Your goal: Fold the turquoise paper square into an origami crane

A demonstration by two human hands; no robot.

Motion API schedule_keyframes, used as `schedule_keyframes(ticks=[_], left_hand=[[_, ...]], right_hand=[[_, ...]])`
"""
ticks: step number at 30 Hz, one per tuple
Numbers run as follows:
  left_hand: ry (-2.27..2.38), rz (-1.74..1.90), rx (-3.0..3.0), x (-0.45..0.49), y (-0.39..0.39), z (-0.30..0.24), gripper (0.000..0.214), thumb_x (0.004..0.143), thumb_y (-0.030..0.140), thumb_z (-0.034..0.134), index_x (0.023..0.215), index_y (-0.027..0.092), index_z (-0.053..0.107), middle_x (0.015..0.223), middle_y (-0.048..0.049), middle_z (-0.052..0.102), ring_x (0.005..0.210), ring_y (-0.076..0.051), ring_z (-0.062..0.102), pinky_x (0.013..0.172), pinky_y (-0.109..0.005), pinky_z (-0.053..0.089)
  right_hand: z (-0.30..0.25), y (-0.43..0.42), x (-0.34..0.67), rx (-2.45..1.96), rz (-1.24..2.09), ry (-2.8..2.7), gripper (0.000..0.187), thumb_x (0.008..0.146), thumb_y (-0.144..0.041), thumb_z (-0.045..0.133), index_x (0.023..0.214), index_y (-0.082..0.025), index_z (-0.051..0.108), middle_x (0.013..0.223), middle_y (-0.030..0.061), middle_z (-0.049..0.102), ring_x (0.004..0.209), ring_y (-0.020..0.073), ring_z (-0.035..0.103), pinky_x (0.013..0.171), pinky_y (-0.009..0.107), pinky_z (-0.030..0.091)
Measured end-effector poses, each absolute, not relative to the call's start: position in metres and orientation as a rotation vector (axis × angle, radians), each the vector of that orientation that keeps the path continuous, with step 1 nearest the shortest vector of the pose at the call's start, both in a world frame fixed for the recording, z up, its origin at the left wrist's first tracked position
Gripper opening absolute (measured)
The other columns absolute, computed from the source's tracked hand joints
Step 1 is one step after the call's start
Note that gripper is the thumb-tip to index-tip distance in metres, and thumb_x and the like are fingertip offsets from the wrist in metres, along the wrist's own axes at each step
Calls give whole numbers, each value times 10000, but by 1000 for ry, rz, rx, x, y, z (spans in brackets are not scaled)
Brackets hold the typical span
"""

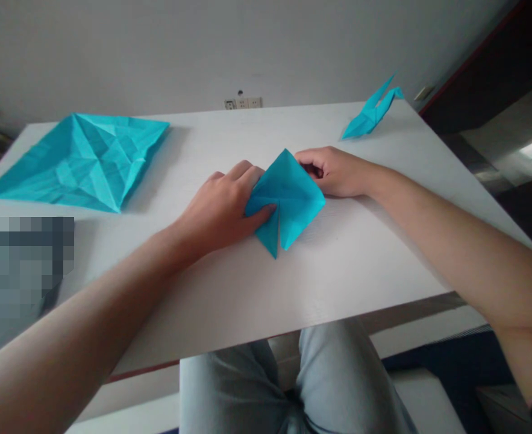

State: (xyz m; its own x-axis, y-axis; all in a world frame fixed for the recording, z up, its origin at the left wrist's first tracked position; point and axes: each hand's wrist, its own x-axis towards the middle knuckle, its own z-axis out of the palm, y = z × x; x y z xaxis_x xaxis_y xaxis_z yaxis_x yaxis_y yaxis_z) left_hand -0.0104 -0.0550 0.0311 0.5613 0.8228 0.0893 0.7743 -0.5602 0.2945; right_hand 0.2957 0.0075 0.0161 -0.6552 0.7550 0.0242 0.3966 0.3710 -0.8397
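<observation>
A small folded piece of blue paper [288, 202] lies on the white table [229, 289] in front of me, shaped like a kite with two points toward me. My left hand [223, 208] rests on its left side, thumb pressing down on the paper and fingers curled over its edge. My right hand [331, 172] sits at the paper's upper right corner, fingers curled in and pinching that edge.
A large creased sheet of blue paper [82, 160] lies opened out at the far left. A finished blue paper crane [372, 111] stands at the far right corner. A blurred patch [21, 271] covers part of the table's left edge. My knees show below the near edge.
</observation>
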Motion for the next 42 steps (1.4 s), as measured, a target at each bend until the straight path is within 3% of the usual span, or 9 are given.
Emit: schedule_keyframes(ticks=[16,21,42], left_hand=[[1328,285,2635,-12,-54,28,317,1213,402,671,1455,200,693,1459,-192,792,1271,-415,863,1210,-573,667],[1318,355,2615,-13,-53,25,340,1150,414,756,1440,250,689,1385,-145,779,1222,-396,847,1199,-577,662],[1313,351,2615,-14,-53,25,374,1162,409,745,1485,223,715,1400,-169,794,1240,-414,859,1205,-590,678]], right_hand=[[18,5,294,-1058,1215,-2192,447,901,-603,1114,1012,-288,816,920,3,723,913,229,579,749,366,442],[18,5,294,-1062,1218,-2201,433,921,-593,1106,1038,-286,825,924,-1,727,916,225,574,750,364,432],[19,5,293,-1061,1220,-2183,484,888,-637,1141,995,-291,820,921,14,722,912,236,578,732,372,441]])
